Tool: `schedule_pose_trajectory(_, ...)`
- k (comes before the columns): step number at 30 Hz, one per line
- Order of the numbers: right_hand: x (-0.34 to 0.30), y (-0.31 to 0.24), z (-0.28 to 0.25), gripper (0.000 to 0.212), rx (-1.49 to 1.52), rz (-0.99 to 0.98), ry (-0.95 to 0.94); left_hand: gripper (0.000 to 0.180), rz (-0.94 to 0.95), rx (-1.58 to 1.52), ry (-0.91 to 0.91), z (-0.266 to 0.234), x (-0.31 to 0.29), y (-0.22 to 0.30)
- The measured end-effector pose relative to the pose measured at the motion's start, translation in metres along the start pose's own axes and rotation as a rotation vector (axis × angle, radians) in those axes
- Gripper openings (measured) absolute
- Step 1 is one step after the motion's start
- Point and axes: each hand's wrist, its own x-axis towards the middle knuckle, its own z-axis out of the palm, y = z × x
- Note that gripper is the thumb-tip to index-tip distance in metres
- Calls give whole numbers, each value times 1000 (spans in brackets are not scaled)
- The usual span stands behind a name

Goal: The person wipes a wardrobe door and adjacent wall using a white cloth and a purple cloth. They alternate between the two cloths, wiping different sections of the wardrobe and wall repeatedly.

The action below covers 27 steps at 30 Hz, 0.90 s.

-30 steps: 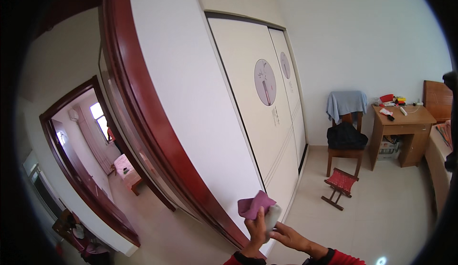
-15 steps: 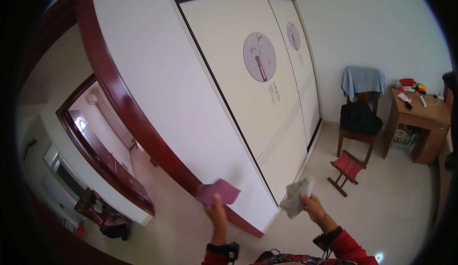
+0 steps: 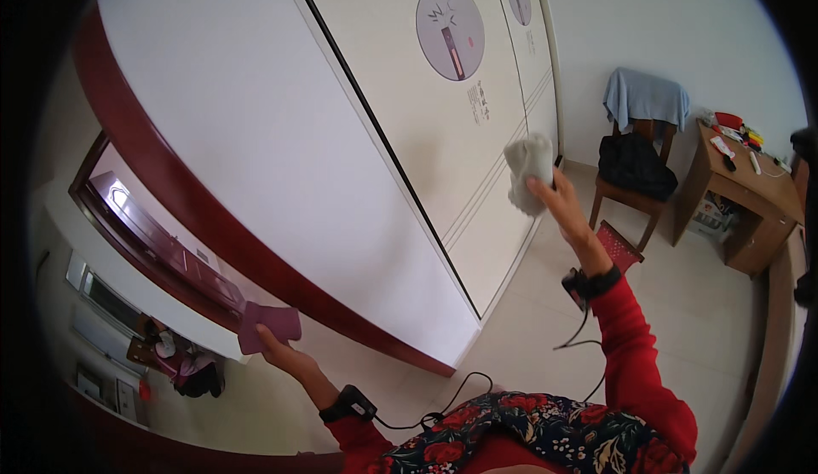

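My left hand (image 3: 285, 356) is closed on a purple cloth (image 3: 267, 326), which looks folded and hangs beside the dark red door frame at the lower left. Raised toward the sliding wardrobe door (image 3: 388, 73), my right hand (image 3: 564, 207) grips a pale grey cloth (image 3: 530, 174), bunched up with a wavy edge. Thumb and fingers press around it. Whether the grey cloth touches the door panel, I cannot tell.
A wooden chair (image 3: 629, 194) bears a light blue cloth and a black bag. Beside it stand a small red folding stool (image 3: 620, 245) and a cluttered wooden desk (image 3: 750, 176). Black cables (image 3: 460, 386) trail from my wrists. A doorway (image 3: 162, 244) is at the left.
My right hand has risen with the grey cloth, up in front of the wardrobe door. My left hand has moved left with the purple cloth. The view has tilted down.
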Motion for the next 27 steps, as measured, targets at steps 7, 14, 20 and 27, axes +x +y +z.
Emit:
schedule_pose_trajectory(7, 131, -21, 51, 54, -101, -225, 134, 47, -6, 104, -70, 24, 22, -39)
schedule_pose_trajectory(14, 253, -34, 93, 47, -117, -316, 133, 49, -124, 207, -206, 29, 11, -24)
schedule_pose_trajectory(20, 343, -133, 139, 43, -124, -1005, 158, 59, -23, 238, -185, 42, 10, -32)
schedule_pose_trajectory(27, 346, -114, 209, 61, -536, -1270, 216, 71, 54, 398, -150, 37, 12, -46)
